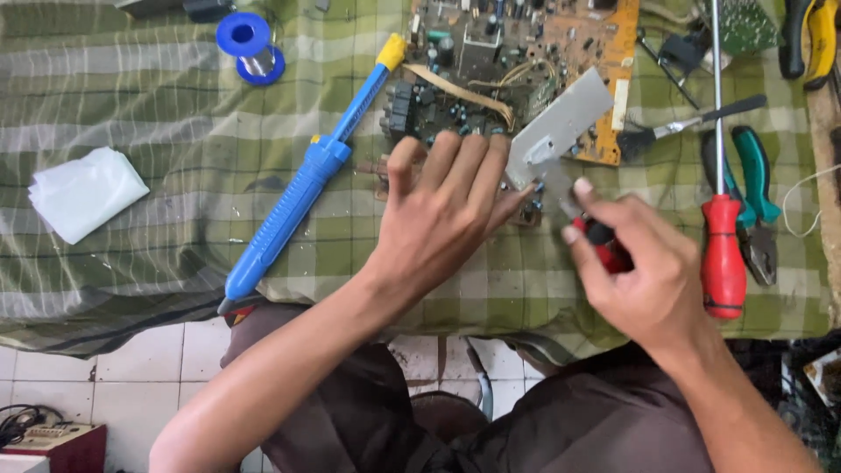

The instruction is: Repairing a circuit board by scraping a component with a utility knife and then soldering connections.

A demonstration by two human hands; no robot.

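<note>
**Circuit board pinned flat, small tool gripped beside the metal plate**

The left hand (442,215) is seen at the centre of the picture, spread wide with its fingers fanned, and it is pressed down on the near edge of the circuit board (526,61). The board, orange with dark components and a tan ribbon cable, is laid on the green checked cloth (158,114) that covers the worktop, from the centre out towards 12 o'clock. A grey metal plate (561,123) is stood up from the board just at 1 o'clock from the left hand's fingertips.

At 3 o'clock from that hand, the right hand (644,271) is curled narrow around a small tool with a red and black handle (604,245); its tip is hidden by the fingers, close under the metal plate. What kind of tool it is cannot be told.

Just right of the right hand, a red-handled screwdriver (723,263) is laid with its shaft pointing to 12 o'clock, and green-handled pliers (753,201) are set beside it. Over at 9 o'clock from the left hand, a blue desoldering pump (307,184) with a yellow cap is stretched diagonally across the cloth. A blue spool (250,48) is placed at 11 o'clock, and a folded white cloth (83,193) lies far out at 9 o'clock.
</note>
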